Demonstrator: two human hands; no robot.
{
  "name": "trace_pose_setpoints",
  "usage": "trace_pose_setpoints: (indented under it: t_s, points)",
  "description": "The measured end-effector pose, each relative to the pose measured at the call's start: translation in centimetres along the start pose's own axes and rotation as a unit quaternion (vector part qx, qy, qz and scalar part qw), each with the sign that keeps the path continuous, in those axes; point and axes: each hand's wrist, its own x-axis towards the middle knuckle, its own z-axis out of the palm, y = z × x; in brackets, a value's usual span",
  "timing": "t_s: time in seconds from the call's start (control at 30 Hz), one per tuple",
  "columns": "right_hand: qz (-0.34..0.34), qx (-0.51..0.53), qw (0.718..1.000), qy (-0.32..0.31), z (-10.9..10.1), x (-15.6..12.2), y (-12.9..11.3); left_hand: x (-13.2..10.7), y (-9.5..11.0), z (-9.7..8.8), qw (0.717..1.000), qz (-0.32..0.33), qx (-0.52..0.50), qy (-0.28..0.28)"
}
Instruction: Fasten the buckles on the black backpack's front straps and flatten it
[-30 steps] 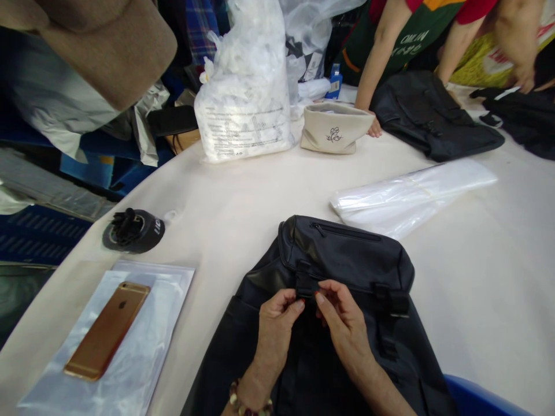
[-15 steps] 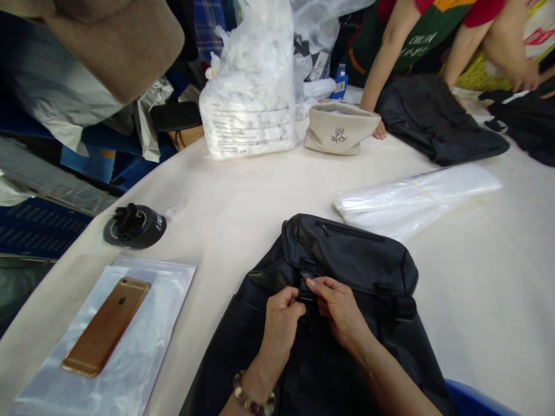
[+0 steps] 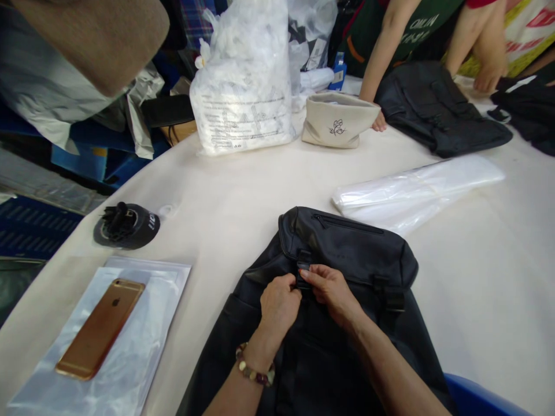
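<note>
A black backpack (image 3: 347, 254) lies flat on the white table (image 3: 243, 190) right in front of me, flap side up. My left hand (image 3: 278, 303) and my right hand (image 3: 330, 290) meet at the left strap buckle (image 3: 303, 267) under the flap. Both hands are closed, fingertips pinched on that buckle and its strap. A bead bracelet (image 3: 255, 372) circles my left wrist. A second buckle (image 3: 392, 297) sits untouched on the flap's right side.
A gold phone (image 3: 100, 328) rests on clear plastic sleeves (image 3: 143, 358) at the left. A dark cap-like item (image 3: 126, 225), a stuffed white plastic bag (image 3: 243, 81), a beige pouch (image 3: 338, 121) and folded clear bags (image 3: 416, 185) lie farther out. Other people handle black bags (image 3: 437, 115) at the far right.
Both hands have slid up the bag from the lower strap to the buckle under the flap and closed together on it. The view shifted slightly.
</note>
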Motion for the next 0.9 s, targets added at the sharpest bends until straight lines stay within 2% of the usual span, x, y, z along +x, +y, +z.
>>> trace_pose_setpoints:
  t_s: [0.1,0.2,0.4,0.6,0.7,0.9]
  points:
    - [0.006,-0.025,1.000,0.001,0.0,0.2,-0.3,0.4,-0.9,0.0,0.999,0.018,-0.031,-0.024]
    - [0.006,0.005,1.000,0.020,0.3,0.1,-0.1,0.3,-1.4,0.1,0.998,0.032,-0.049,-0.035]
    - [-0.045,0.049,0.994,0.086,1.2,-0.7,0.4,-0.2,-0.2,-0.4,0.996,0.034,0.073,-0.030]
    - [-0.119,0.038,0.982,0.140,1.7,-0.4,1.0,0.2,0.5,-1.0,0.985,0.049,0.160,-0.042]
    - [-0.117,0.024,0.983,0.141,1.4,0.1,1.0,0.2,0.5,-0.7,0.981,0.055,0.180,-0.042]
    - [-0.067,-0.009,0.988,0.140,1.0,1.5,0.3,0.2,0.6,-0.1,0.975,0.041,0.217,0.002]
